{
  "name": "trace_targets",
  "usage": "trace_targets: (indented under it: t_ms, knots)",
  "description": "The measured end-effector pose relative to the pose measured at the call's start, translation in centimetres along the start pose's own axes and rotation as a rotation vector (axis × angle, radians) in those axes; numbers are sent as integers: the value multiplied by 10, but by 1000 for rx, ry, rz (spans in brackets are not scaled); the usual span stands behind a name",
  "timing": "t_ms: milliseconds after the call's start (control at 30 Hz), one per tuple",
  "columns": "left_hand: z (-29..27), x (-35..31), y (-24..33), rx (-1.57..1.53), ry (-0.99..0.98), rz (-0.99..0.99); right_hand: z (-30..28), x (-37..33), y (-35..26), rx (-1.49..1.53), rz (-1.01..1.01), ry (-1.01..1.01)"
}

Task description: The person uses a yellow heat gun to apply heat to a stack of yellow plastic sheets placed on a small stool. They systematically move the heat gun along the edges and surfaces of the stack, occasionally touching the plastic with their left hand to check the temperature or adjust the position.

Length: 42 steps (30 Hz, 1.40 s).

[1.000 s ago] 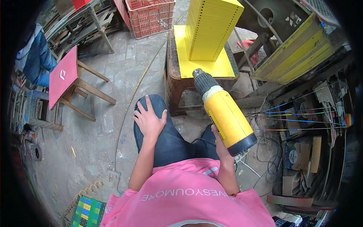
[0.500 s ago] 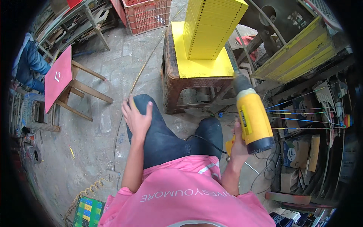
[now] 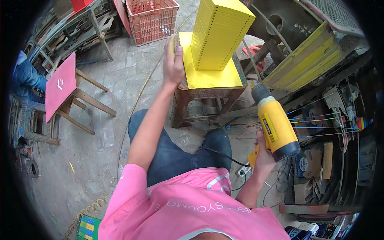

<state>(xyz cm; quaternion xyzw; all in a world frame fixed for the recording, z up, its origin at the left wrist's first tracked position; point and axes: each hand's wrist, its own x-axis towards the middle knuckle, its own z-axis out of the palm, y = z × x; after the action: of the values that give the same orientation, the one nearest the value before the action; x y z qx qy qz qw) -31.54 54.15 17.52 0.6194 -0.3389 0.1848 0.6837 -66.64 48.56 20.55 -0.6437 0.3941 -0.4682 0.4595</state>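
My right hand [image 3: 264, 158] is wrapped round the handle of a yellow power drill [image 3: 278, 126] with a black rear cap. The drill's dark nose [image 3: 261, 92] points away from me, to the right of a brown stool [image 3: 186, 94]. On the stool lies a flat yellow sheet [image 3: 214, 79], and a tall yellow stack of boards [image 3: 222, 40] with rows of small dark holes stands on it. My left hand [image 3: 173, 66] is beside the sheet's left edge, fingers stretched forward and thumb apart. Whether it touches the edge is unclear.
A black cord [image 3: 224, 157] crosses over my thigh to the drill's handle. A pink-topped stool [image 3: 62, 86] lies tipped at the left. Behind stands a red crate [image 3: 154, 24]; to the right, a yellow-streaked board [image 3: 306, 58]. A white power socket [image 3: 242, 172] is on the floor.
My left hand has moved from my left knee forward to the left side of the brown stool. The drill in my right hand has shifted slightly right.
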Motion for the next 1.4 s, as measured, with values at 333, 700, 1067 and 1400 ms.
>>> trace_targets:
  t_ms: [333,700,1067,1400]
  knots:
    - [22,12,-8,-98,67,56,1,-18,-2,-128,-243,-44]
    - [23,36,-4,-131,49,76,17,-19,-35,4,-201,-24]
    - [21,78,5,-167,45,84,23,-8,-47,2,-294,11]
    - [23,109,15,-182,55,110,32,-8,-60,32,-324,14]
